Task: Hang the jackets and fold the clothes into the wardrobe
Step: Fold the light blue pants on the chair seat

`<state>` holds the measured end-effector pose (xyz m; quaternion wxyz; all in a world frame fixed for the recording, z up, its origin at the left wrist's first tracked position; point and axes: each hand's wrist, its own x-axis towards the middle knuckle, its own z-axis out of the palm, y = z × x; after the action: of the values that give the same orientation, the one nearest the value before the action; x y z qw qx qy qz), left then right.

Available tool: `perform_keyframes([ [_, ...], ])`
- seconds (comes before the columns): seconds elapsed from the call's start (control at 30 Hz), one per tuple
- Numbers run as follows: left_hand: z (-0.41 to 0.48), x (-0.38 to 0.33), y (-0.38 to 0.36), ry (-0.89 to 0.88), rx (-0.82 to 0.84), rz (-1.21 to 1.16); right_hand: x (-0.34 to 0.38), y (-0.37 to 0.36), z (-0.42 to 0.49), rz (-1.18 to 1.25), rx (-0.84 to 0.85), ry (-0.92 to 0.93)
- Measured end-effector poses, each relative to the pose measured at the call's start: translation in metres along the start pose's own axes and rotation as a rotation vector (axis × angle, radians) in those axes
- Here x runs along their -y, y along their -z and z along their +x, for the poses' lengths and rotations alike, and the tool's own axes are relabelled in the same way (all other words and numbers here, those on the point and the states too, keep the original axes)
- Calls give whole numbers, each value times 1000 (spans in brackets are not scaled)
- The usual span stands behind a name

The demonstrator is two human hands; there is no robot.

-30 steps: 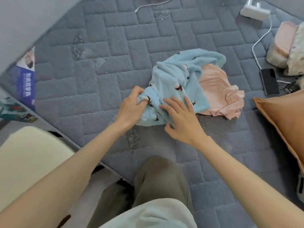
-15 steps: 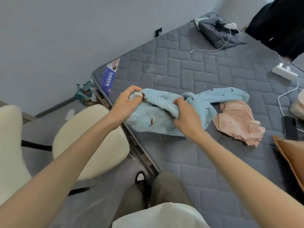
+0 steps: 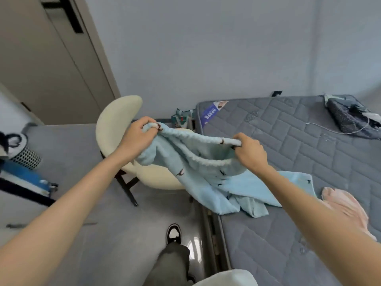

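A light blue fleece garment (image 3: 202, 178) with small dark bird prints hangs between my hands above the mattress edge. My left hand (image 3: 137, 139) grips one end of its elastic band. My right hand (image 3: 248, 150) grips the other end, so the band is stretched open. The garment's lower part trails onto the grey quilted mattress (image 3: 288, 234). A pink garment (image 3: 346, 205) lies crumpled on the mattress to the right, partly behind my right forearm.
A cream chair (image 3: 117, 122) stands on the grey floor left of the mattress. A beige door (image 3: 47, 65) is at the far left. A dark bag with a white cable (image 3: 346, 118) lies at the mattress's far end. A blue suitcase (image 3: 26, 180) is at left.
Both hands have lifted the blue garment off the mattress and pulled its band apart. The view has swung up and left, showing the chair, floor and door.
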<state>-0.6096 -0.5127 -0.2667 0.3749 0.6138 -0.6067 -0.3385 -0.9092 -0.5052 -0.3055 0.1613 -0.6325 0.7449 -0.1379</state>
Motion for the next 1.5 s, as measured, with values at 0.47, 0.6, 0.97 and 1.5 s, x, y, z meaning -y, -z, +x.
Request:
perform_keyframes([
  [0.47,-140,81,233,206,-214,547,248,22,-63,704,121,276],
  [0.6,-168,82,288,258,-247,361,308,19,-77,927,239,252],
  [0.97,-226,87,363,463,-570,608,330,3,-82,-91,-33,712],
  [1.5,-259,113,386,651,-965,-952,412,-37,-105,655,389,385],
])
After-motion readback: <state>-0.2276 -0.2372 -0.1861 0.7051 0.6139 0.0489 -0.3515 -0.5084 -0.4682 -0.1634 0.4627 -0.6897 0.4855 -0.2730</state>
